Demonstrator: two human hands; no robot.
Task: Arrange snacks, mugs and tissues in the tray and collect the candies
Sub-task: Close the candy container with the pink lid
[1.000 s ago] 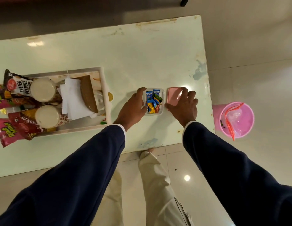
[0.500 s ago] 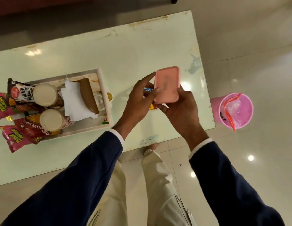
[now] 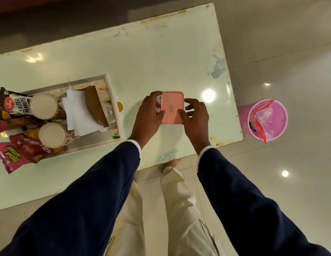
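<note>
A pink lid [image 3: 172,107] lies flat over the small candy box on the pale green table [image 3: 161,58], and only a sliver of the box and a blue wrapper shows at its left edge. My left hand [image 3: 150,115] grips the lid's left side. My right hand [image 3: 195,115] grips its right side, thumb on top. To the left stands the white tray [image 3: 113,100]. It holds two mugs [image 3: 43,106] [image 3: 52,135], white tissues [image 3: 78,115] with a brown holder [image 3: 95,106], and snack packets [image 3: 15,104] that hang over its left end.
A pink bin [image 3: 268,120] with a red-edged plastic bag stands on the tiled floor just past the table's right end. A small yellow round thing [image 3: 120,106] lies beside the tray's right rim. My legs stand against the table's near edge.
My right hand lifted the pink lid from the table beside the box, and both hands brought it down over the candies. The candies are now hidden.
</note>
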